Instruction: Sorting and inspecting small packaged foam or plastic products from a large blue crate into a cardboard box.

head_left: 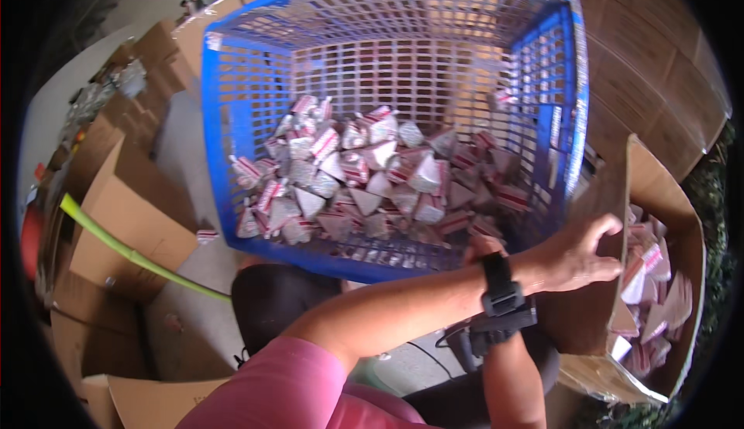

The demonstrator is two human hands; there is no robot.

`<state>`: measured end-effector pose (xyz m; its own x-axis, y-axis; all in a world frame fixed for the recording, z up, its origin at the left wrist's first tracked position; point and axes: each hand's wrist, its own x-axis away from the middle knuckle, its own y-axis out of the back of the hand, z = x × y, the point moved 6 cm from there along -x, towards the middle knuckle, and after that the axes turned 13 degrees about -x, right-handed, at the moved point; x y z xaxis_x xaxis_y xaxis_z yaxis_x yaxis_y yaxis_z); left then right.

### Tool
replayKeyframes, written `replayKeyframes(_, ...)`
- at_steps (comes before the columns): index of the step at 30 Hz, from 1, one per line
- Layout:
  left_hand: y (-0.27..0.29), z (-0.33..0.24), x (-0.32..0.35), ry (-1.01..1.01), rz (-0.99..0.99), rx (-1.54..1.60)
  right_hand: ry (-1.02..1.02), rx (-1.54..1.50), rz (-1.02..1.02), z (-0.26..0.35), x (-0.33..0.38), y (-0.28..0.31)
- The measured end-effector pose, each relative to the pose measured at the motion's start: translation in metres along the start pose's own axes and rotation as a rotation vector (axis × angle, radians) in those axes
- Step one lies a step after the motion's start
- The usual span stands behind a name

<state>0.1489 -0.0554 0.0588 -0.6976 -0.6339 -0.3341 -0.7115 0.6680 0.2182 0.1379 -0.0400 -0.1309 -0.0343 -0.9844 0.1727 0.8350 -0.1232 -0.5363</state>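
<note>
A blue plastic basket (577, 111) with slatted walls stands in front of me, its bottom covered with several small triangular packets (376, 158) in silver, white and pink stripes. My left arm crosses over my right one. Past the basket's near right corner, my left hand (573, 258) is at the edge of an open cardboard box (632, 189), its fingers apart and nothing seen in them. More striped packets (651, 274) lie inside that box. My right hand (484, 247) shows only in part at the basket's near rim, beside the packets; my left forearm hides the rest.
Stacked cartons (620, 49) rise behind the basket and to the right. Another open carton (128, 212) stands at the left, with a yellow-green strap (139, 258) running past it. One loose packet (207, 236) lies left of the basket. A dark cable (426, 351) hangs below my arms.
</note>
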Motion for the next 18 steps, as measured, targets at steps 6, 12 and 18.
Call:
replayKeyframes(6,0.141,0.116,0.113,0.570,-0.434,0.227,0.007,-0.445,-0.251,0.045,0.026,-0.036)
replayKeyframes(12,0.271,0.212,0.232,0.750,-0.298,-1.088,-0.071,-0.391,-0.122,0.047,0.026,-0.053)
replayKeyframes(18,0.258,0.264,0.270,0.798,0.271,-1.638,-0.237,-0.296,-0.082,0.018,0.020,-0.065)
